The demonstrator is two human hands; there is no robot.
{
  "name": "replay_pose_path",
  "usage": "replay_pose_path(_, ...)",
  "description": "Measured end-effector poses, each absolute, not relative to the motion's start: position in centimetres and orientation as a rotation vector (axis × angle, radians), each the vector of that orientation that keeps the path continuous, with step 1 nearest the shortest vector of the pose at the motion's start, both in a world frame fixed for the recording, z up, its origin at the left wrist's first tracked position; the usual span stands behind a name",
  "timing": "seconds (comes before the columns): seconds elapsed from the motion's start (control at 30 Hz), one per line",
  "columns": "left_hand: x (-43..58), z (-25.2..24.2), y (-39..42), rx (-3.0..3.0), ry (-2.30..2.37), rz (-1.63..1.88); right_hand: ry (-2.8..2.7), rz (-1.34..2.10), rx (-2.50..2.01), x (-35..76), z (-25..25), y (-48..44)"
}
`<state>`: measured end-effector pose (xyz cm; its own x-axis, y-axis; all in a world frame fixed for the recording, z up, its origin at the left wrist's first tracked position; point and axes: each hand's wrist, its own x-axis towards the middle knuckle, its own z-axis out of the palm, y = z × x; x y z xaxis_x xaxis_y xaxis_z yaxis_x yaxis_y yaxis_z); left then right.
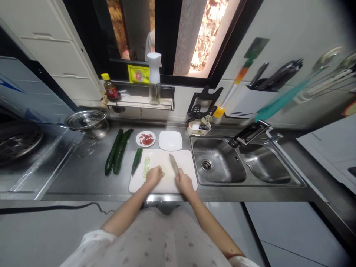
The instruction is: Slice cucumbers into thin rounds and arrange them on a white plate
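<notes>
On the white cutting board (185, 159), my right hand (184, 181) grips the handle of a kitchen knife (174, 163), its blade pointing up and away from me. My left hand (154, 176) is closed around a small cucumber piece (162, 174); only the pale cut end shows beside the fingers. The blade is apart from that piece, to its right. Left of my left hand, cucumber slices (146, 166) lie overlapped in a row. A cut length of dark green cucumber (137, 160) rests along the board's left edge.
Two whole cucumbers (112, 154) lie on the steel counter at left, near a lidded pot (90, 122). Behind the board stand a plate of chopped red pieces (146, 139) and a white square plate (170, 140). A double sink (219, 161) adjoins at right, with a black faucet (247, 135).
</notes>
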<state>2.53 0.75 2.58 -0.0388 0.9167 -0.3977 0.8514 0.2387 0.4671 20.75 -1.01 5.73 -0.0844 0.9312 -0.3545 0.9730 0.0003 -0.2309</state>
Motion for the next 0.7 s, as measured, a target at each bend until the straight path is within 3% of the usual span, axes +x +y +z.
replay_pose_path(0.7, 2.03, 2.29, 1.5, 1.713, 1.969, 0.072, 2.21, -0.616, 2.027, 20.84, 5.55, -1.16)
